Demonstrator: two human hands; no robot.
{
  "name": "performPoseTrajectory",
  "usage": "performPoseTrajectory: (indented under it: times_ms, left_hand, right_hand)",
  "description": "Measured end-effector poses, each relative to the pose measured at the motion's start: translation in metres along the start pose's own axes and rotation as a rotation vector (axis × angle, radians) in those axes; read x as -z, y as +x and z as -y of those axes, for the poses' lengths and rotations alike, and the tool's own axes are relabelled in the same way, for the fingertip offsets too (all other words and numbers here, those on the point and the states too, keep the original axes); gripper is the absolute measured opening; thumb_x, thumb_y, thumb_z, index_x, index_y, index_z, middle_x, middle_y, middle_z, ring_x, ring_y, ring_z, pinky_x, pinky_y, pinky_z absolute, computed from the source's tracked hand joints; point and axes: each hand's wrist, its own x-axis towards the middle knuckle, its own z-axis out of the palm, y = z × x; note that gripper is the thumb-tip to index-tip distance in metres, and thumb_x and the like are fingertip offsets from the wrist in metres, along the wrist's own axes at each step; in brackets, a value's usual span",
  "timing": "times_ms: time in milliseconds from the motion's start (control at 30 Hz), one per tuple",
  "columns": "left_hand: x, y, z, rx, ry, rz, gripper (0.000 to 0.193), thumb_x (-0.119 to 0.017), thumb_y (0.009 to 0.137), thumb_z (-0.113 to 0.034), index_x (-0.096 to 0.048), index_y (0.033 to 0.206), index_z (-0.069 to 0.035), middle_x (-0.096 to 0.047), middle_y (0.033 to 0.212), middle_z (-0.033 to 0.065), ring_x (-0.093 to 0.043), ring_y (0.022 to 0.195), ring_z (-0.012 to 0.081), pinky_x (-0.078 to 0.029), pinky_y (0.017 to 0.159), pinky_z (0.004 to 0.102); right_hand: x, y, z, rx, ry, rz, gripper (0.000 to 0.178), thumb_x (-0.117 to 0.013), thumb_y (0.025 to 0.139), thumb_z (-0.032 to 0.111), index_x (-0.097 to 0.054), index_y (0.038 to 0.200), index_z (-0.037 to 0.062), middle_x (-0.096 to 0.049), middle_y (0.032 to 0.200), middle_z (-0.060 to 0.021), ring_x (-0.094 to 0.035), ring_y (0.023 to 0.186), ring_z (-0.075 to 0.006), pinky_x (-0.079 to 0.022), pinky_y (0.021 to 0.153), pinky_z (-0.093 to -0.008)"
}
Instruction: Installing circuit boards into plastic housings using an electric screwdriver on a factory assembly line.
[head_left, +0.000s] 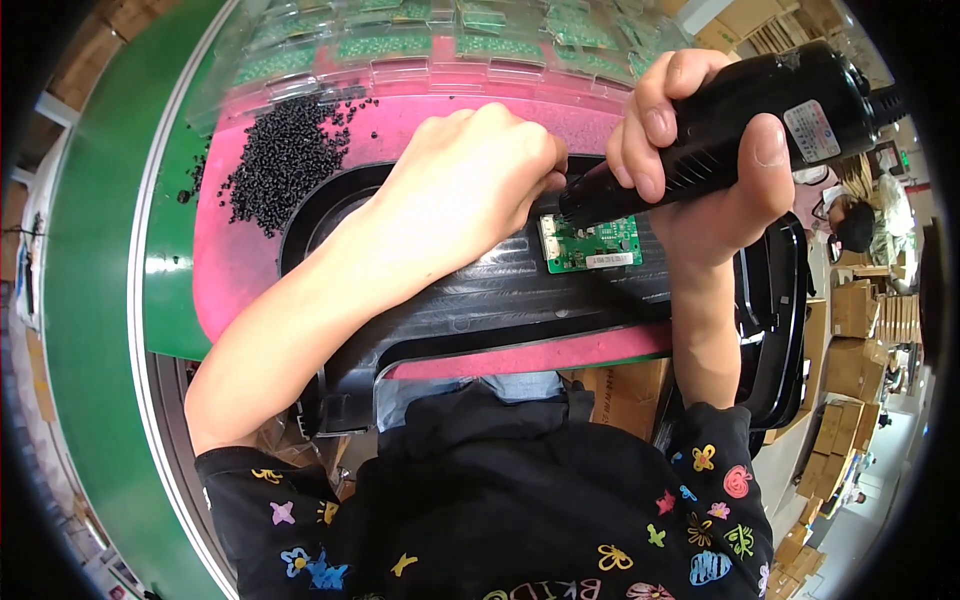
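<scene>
My right hand [700, 150] is wrapped round a black electric screwdriver [730, 120], which slants down to the left. Its tip comes down over the upper edge of a green circuit board [595, 245] with white connectors on its left side. The board lies in a long black plastic housing [470, 295]. My left hand [480, 170] reaches over the housing, its fingertips pinched together beside the screwdriver's nose, at the board's upper left. Whatever sits between those fingertips is hidden by the hand and the tool.
A heap of small black screws [285, 160] lies on the pink mat [225, 270] to the left. Clear plastic trays [430, 65] of green boards stand along the back. More black housings [785, 320] are stacked at the right. Cardboard boxes [850, 340] and another person [845, 220] are farther right.
</scene>
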Motion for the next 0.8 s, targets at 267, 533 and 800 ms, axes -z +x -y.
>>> performPoseTrajectory:
  times_ms: [267, 533, 800]
  left_hand:
    - [0.0, -0.001, -0.001, -0.014, 0.04, 0.033, 0.016, -0.068, 0.082, -0.018, -0.071, 0.089, -0.004, -0.068, 0.081, 0.0151, -0.066, 0.08, 0.0348, -0.052, 0.071, 0.043]
    - [-0.007, -0.001, 0.001, -0.198, -0.068, 0.001, 0.016, -0.069, 0.081, -0.013, -0.069, 0.091, -0.001, -0.067, 0.081, 0.0126, -0.065, 0.08, 0.0317, -0.051, 0.069, 0.0394]
    - [-0.011, 0.005, -0.001, -0.203, -0.227, 0.038, 0.015, -0.07, 0.081, -0.009, -0.069, 0.091, 0.001, -0.069, 0.081, 0.0134, -0.066, 0.076, 0.0298, -0.052, 0.067, 0.0373]
  right_hand:
    - [0.002, -0.005, 0.004, 0.025, -0.109, -0.074, 0.048, -0.05, 0.09, 0.049, -0.051, 0.102, 0.0022, -0.049, 0.083, -0.0068, -0.046, 0.051, -0.0115, -0.041, 0.054, -0.028]
    - [0.008, -0.02, 0.043, 0.277, 0.259, -0.222, 0.05, -0.062, 0.081, 0.052, -0.05, 0.095, 0.0049, -0.045, 0.083, -0.0033, -0.044, 0.052, -0.0108, -0.036, 0.053, -0.0278]
    - [0.02, -0.028, 0.048, 0.329, 0.265, -0.105, 0.053, -0.067, 0.073, 0.048, -0.051, 0.097, 0.0041, -0.047, 0.085, -0.0035, -0.048, 0.05, -0.0094, -0.04, 0.053, -0.0252]
